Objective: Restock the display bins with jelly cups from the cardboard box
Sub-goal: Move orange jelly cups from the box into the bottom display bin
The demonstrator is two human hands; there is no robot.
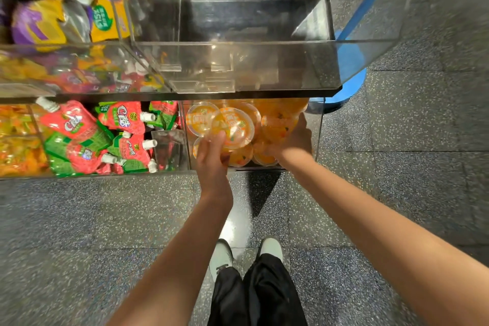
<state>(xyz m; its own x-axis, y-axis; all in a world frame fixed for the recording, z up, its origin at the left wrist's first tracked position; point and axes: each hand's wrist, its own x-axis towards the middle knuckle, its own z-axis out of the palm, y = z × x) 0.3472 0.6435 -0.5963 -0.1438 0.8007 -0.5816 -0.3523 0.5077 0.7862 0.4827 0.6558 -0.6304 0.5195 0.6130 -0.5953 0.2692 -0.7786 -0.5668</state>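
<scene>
Placing cups [232, 127] into lower bin [318, 135]: left hand [211, 156] holding one, right hand [293, 140] grip unclear. Next: release, settle.

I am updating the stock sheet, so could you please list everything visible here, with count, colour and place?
Jelly cups: several, exact count unclear, orange with clear lids, lower right bin.
Lower right bin: one, clear, bottom shelf.
Upper bin: one, clear, nothing visible inside, above the jelly cups.
Red pouches: several, red and green with white caps, lower bin left of the cups.
Purple and yellow pouches: several, upper left bin.
Orange packets: blurred, far left lower bin.
Floor: grey speckled.
Shoes: two, pale.
Trousers: black.
Left hand: holds a jelly cup.
Right hand: on the cups.
</scene>
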